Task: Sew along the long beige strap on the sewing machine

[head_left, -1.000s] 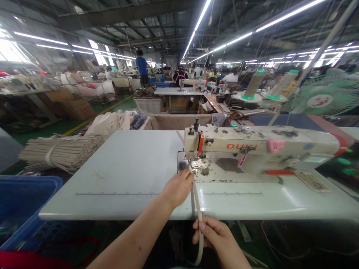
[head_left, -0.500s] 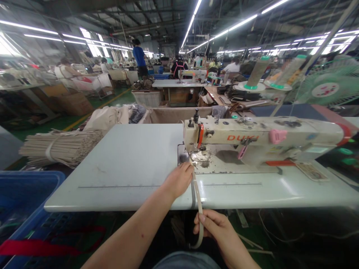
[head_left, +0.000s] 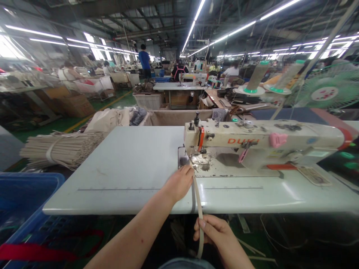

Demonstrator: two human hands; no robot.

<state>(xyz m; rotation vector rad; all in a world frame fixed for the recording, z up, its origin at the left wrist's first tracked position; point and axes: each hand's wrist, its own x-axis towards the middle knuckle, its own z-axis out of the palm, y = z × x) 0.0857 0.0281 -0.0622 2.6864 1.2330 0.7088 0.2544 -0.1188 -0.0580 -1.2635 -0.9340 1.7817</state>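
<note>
A narrow beige fabric strip (head_left: 197,194) runs from under the needle area of the sewing machine (head_left: 238,140) toward me and over the table's front edge. My left hand (head_left: 181,182) lies on the strip just in front of the presser foot, fingers together and pressing it to the table. Below the edge, my right hand (head_left: 211,231) pinches the strip between thumb and fingers. The strip's lower end hangs down beneath that hand. My left fingers partly cover the strip near the machine's plate.
A tied bundle of beige strips (head_left: 61,147) lies left of the white table (head_left: 112,168). The blue crate (head_left: 28,194) stands at the lower left. Thread cones (head_left: 256,76) and a green fan (head_left: 325,91) are at the right. Other people work farther back.
The view has shifted slightly, with the scene sitting a little lower. The strip's hanging end now falls straighter below my right hand. Both hands keep their hold on it.
</note>
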